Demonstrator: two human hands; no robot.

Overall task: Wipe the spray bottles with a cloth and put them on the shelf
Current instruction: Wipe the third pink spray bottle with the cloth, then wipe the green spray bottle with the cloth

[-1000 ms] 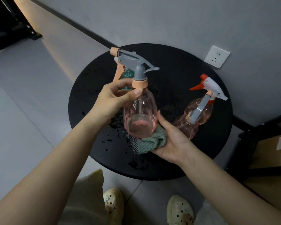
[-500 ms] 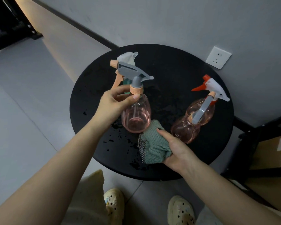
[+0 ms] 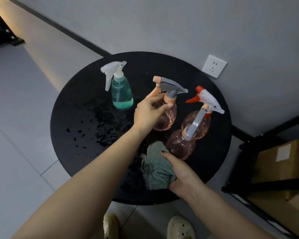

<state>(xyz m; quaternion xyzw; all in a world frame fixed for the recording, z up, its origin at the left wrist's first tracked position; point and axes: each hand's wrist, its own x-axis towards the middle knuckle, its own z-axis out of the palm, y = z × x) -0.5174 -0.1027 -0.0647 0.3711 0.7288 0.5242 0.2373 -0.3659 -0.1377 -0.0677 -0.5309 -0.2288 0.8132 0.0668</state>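
A round black bench [image 3: 72,118], glossy and speckled with water droplets, is carrying three plastic spray bottles. On the left, a teal spray bottle [image 3: 122,95] with a translucent white trigger is standing untouched. In the middle, the left hand [image 3: 149,113] is curling round the shoulder of a pink ribbed bottle [image 3: 167,118] with a grey and peach trigger, standing on the bench. To the right, a gourd-shaped pink bottle [image 3: 188,135] with a red and white nozzle is waiting. Nearest the viewer, the right hand [image 3: 181,171] is gripping a bunched green waffle-weave cloth [image 3: 157,168] against the bench. At far right, a dark shelf [image 3: 266,187] is holding cardboard boxes and no bottles yet, so shelving seems to be remaining.
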